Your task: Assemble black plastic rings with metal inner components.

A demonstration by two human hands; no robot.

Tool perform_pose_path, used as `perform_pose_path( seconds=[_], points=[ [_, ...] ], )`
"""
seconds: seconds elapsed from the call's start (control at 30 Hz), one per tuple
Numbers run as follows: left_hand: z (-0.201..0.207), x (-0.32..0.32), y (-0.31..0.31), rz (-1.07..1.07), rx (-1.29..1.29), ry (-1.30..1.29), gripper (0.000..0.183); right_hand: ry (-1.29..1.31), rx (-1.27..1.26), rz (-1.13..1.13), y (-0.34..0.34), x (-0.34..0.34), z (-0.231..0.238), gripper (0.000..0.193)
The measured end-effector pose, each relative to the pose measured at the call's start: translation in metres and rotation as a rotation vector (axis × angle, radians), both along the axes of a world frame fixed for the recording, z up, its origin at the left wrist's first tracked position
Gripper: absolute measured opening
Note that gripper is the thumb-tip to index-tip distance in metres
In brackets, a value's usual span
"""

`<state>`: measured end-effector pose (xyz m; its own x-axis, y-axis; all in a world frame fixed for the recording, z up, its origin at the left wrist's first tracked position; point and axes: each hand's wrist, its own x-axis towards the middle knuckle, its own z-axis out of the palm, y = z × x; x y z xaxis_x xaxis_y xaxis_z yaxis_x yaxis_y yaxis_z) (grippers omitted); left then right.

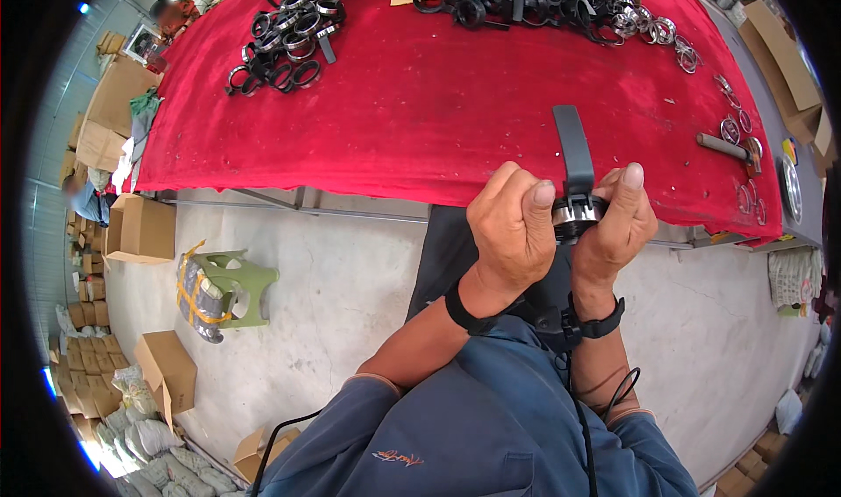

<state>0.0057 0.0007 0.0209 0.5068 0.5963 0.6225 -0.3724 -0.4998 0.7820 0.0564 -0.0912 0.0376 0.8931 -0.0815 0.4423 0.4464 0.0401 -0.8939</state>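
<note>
On my remote feed the biggest thing is the red-covered surface point(420, 120), with a black ring pile point(519, 7) at the far edge and a smaller ring pile point(296, 37) off left. The left hand point(515, 225) and right hand point(618, 225) have their fingers clamped on opposite sides of a handled ring point(577, 175), right by the near edge, its dark handle point(571, 133) pointing away from me. I'd guess it's light and stiff, kinda slick on the shiny band, not fragile. Imo grip the ring's sides, not the handle.
</note>
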Motion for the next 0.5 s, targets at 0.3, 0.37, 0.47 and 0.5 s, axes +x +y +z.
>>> perform_pose_path(
  seconds=[0.3,0.37,0.47,0.5],
  points=[
    [-0.002,-0.002,-0.001,-0.053,-0.011,-0.023,0.056,0.098,0.059,0.055,-0.003,-0.001,-0.003,0.061],
    [-0.001,0.001,0.000,-0.055,-0.003,-0.017,0.056,0.113,0.088,0.068,0.000,0.005,-0.004,0.062],
    [0.002,0.001,0.001,-0.090,-0.043,-0.047,0.054,0.152,0.092,0.090,0.001,0.005,0.003,0.064],
    [0.006,0.000,0.002,-0.079,-0.023,-0.061,0.054,0.137,0.108,0.104,0.003,0.004,0.005,0.064]
  ],
)
